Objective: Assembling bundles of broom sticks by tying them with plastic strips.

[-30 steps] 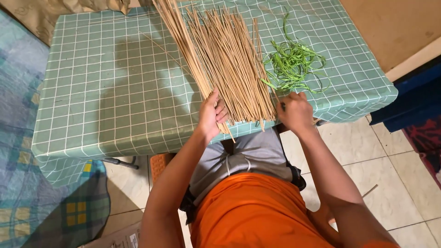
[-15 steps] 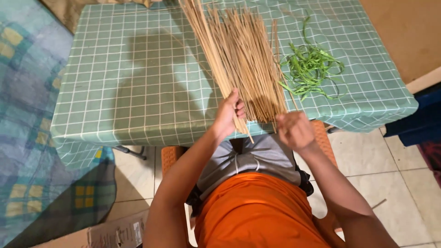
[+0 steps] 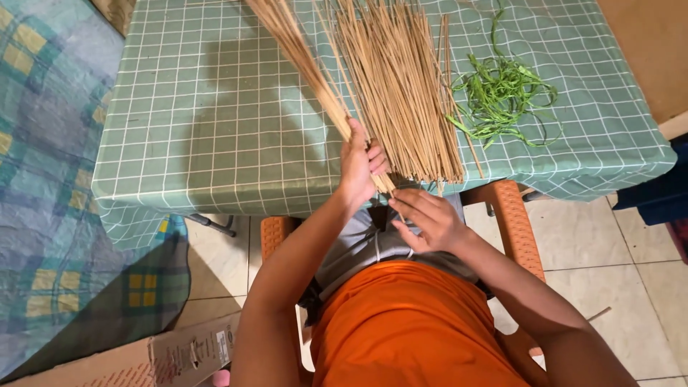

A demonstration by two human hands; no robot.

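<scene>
Desk point(image 3: 215, 129): one, under a green cloth with a white grid; the person sits at its near edge on an orange plastic chair point(image 3: 512, 222).

Sticks, loose pile point(image 3: 401, 86): thin tan sticks lying side by side on the desk, too many to count, their near ends reaching the desk edge.

Sticks, held bundle point(image 3: 301, 50): one bundle, raised at a slant off the pile toward the far left, its lower ends at the desk edge.

Left hand point(image 3: 358, 168): one; grip closed round the lower end of the held bundle, thumb over the top.

Right hand point(image 3: 426, 218): one; below the desk edge, over the lap, fingers loosely spread, grip holding nothing, fingertips just beside the bundle's butt ends.

Green strips point(image 3: 502, 93): one tangled heap of narrow leaf-like strips on the desk, right of the pile; number cannot be told.

Cardboard box point(image 3: 158, 358): one, on the floor at lower left.

Step in hand, as judged: gathering sticks into a bundle and evening their ends. The next move seems to call for the right hand to tap or square the ends while the left keeps a firm hold so none slip out.
</scene>
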